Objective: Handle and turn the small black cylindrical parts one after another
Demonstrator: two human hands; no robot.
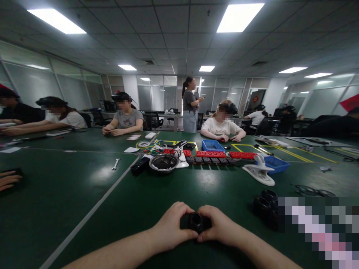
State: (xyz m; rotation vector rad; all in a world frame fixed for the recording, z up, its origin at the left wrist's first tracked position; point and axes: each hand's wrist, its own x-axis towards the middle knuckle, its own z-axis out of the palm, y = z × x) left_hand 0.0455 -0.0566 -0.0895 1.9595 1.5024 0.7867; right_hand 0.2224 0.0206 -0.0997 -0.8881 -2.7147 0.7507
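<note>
Between my two hands is a black, round, hollow part (195, 223), its open end facing up toward me. My left hand (171, 226) grips it from the left, with the thumb at its near side. From the right, my right hand (220, 227) closes on the same part, and the two thumbs almost meet in front of it. The sides of the part are hidden behind my fingers. Right of my hands, several similar black hollow parts (261, 206) stand close together on the green table (126, 216).
Farther back are a round metal pan (163, 170), a white clamp base (259, 174), blue trays (213, 145), red strips (210, 153) and a wrench (116, 163). Glasses (315, 192) lie at right. Another person's hand (9, 180) rests at far left; people sit across the table.
</note>
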